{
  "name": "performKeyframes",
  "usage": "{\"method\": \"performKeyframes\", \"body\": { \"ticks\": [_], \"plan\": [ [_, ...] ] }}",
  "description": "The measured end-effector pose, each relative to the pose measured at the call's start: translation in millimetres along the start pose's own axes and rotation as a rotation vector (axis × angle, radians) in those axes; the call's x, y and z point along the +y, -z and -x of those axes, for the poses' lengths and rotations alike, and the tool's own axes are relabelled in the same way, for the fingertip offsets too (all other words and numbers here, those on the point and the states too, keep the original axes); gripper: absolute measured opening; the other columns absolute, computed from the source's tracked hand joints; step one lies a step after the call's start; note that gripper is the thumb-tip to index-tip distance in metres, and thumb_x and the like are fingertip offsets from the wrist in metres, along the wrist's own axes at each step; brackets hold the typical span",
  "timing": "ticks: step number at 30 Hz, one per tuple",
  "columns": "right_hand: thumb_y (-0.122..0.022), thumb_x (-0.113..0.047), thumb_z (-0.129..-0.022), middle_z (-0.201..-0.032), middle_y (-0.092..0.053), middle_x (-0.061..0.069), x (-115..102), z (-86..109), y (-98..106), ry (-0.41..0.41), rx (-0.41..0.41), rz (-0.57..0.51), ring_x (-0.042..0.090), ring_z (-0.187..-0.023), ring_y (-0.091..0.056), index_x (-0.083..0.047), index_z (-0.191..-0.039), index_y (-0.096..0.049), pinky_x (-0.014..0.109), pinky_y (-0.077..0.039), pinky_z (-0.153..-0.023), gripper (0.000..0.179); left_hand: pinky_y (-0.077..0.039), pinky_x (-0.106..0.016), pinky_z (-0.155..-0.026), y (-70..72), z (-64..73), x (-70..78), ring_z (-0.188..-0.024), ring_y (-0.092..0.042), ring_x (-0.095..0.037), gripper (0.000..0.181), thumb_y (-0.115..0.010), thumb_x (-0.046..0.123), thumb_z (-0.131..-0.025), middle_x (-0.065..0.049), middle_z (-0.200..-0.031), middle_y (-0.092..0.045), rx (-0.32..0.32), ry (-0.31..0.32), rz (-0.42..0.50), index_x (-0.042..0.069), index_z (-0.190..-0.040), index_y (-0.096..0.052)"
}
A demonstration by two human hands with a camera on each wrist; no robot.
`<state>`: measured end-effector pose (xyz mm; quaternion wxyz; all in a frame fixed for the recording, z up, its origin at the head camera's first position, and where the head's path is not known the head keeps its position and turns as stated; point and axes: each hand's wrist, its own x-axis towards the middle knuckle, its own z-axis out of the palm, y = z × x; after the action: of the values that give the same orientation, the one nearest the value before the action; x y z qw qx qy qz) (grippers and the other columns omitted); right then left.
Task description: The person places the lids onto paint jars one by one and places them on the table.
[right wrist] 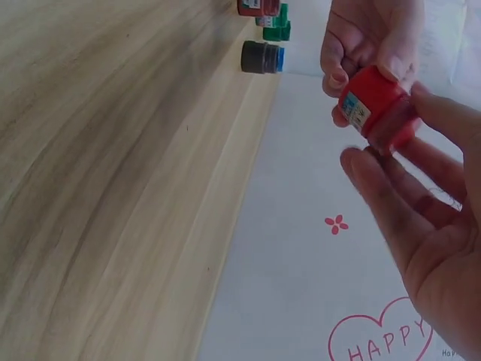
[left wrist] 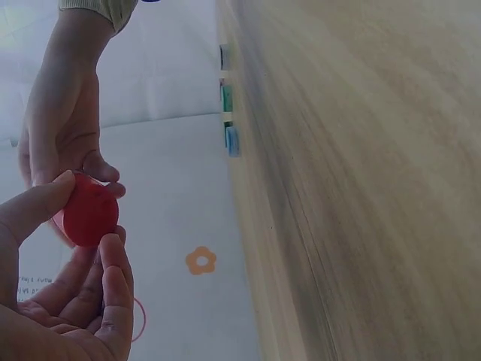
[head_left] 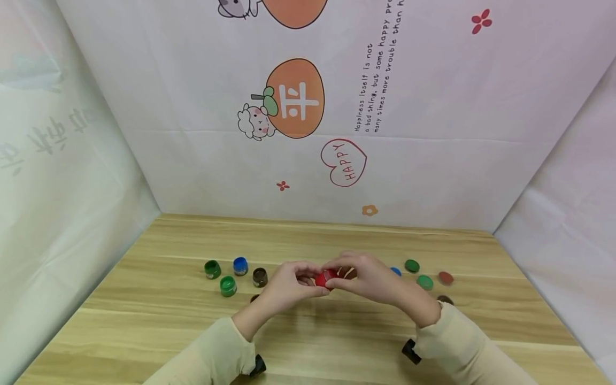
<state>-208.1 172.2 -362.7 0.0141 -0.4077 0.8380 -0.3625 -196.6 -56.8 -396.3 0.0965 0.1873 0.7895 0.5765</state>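
The left hand and right hand are pinching a red cylindrical jar. Its blue-and-white label is showing in the right wrist view, not the left.

My head feed comes through bright and evenly lit, with faint, soft-edged shadows on the light-brown wood-grain tabletop. Both wrist feeds reach me dimmer and hazier; there the small red plastic jar looks soft.

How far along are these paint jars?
Done: four jars stand open on the left, loose lids on the right.
In hand: left hand and right hand grip a red jar.
Remaining: probably opening it; no bright red lid shows among the others.
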Motion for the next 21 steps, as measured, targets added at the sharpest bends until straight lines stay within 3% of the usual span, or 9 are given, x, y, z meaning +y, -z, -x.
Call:
{"method": "performKeyframes", "body": {
  "ticks": [4, 7, 10, 15, 21],
  "plan": [
    [-0.072, -0.022, -0.099, -0.095, -0.072, -0.003, -2, -1.6, -4, -0.04, 0.046, 0.102, 0.003, -0.076, -0.062, -0.006, -0.114, -0.076, 0.024, -0.055, -0.067, 0.022, -0.055, -0.027, -0.076, -1.5, 1.0, 1.1, -0.085, -0.066, -0.014, 0.034, -0.086, 0.019, -0.086, -0.001, -0.099, -0.073, 0.004, -0.001, -0.004, 0.004, -0.114, -0.074],
    [-0.07, -0.025, -0.1, -0.097, -0.072, -0.003, -3, -1.6, -4, -0.07, 0.041, 0.105, 0.005, -0.078, -0.063, -0.005, -0.118, -0.074, 0.025, -0.056, -0.069, 0.028, -0.055, -0.027, -0.076, -1.6, 1.4, 1.6, -0.086, -0.066, -0.013, 0.035, -0.085, 0.02, -0.086, -0.002, -0.1, -0.073, 0.0, -0.001, 0.003, 0.004, -0.115, -0.074],
    [-0.072, -0.023, -0.098, -0.11, -0.071, 0.003, -2, 0.6, 0, -0.059, 0.017, 0.034, 0.013, -0.092, -0.067, -0.003, -0.127, -0.069, 0.032, -0.058, -0.08, 0.035, -0.055, -0.028, -0.077, 0.0, 0.1, 0.2, -0.087, -0.066, -0.014, 0.035, -0.084, 0.021, -0.087, -0.002, -0.101, -0.073, -0.003, 0.0, 0.011, 0.003, -0.116, -0.074],
    [-0.077, -0.001, -0.091, -0.129, -0.065, 0.012, 3, 4.0, 6, 0.031, -0.025, -0.127, 0.027, -0.116, -0.064, -0.003, -0.13, -0.067, 0.046, -0.056, -0.092, 0.04, -0.055, -0.028, -0.076, 2.0, -0.8, -1.9, -0.087, -0.066, -0.015, 0.036, -0.083, 0.021, -0.088, -0.003, -0.103, -0.073, -0.007, 0.007, 0.022, 0.002, -0.118, -0.073],
    [-0.074, 0.006, -0.09, -0.125, -0.067, 0.012, 7, 4.6, 6, 0.048, -0.04, -0.138, 0.026, -0.113, -0.065, -0.003, -0.124, -0.072, 0.035, -0.058, -0.087, 0.034, -0.054, -0.027, -0.075, 0.5, 1.1, -1.7, -0.085, -0.065, -0.014, 0.037, -0.083, 0.02, -0.088, -0.002, -0.1, -0.073, -0.014, 0.012, 0.02, 0.002, -0.119, -0.074]
  ]
}}
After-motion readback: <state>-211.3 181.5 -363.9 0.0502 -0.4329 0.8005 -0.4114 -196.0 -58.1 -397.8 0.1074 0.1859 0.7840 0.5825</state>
